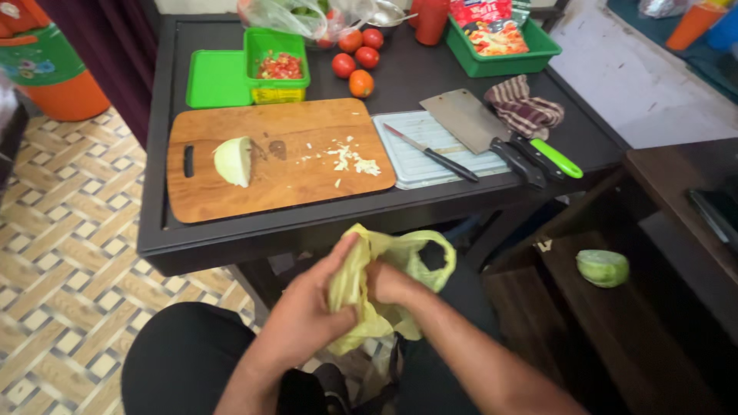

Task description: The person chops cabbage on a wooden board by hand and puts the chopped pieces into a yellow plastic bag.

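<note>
A seated person works a crumpled yellow-green plastic bag (384,280) between both hands, below the near edge of a dark tabletop (430,73) and above the lap. The left hand (311,307) is closed around the bag's bunched left side, fingers wrapped over the film, while the right hand (392,286) is pushed into or against the folds with its fingers hidden, so its grip cannot be made out fully; the bag's handle loop stands open toward the right.

On the tabletop, a wooden cutting board (277,173) lies along the near edge, carrying a cut cabbage piece (234,161) at its left and a scatter of chopped bits (350,157) toward its right, kept within easy reach. Just beside the board, a pale tray (423,165) holds a slim knife (430,154), a cleaver (473,123) and a green-handled tool (555,157), with a checked cloth (523,107) behind.

Toward the far edge sit a green container of diced vegetables (278,65), its lid (217,78) alongside, loose tomatoes (357,58) and a green basket (503,50). Another cabbage piece (603,267) rests on a low wooden surface to the right.
</note>
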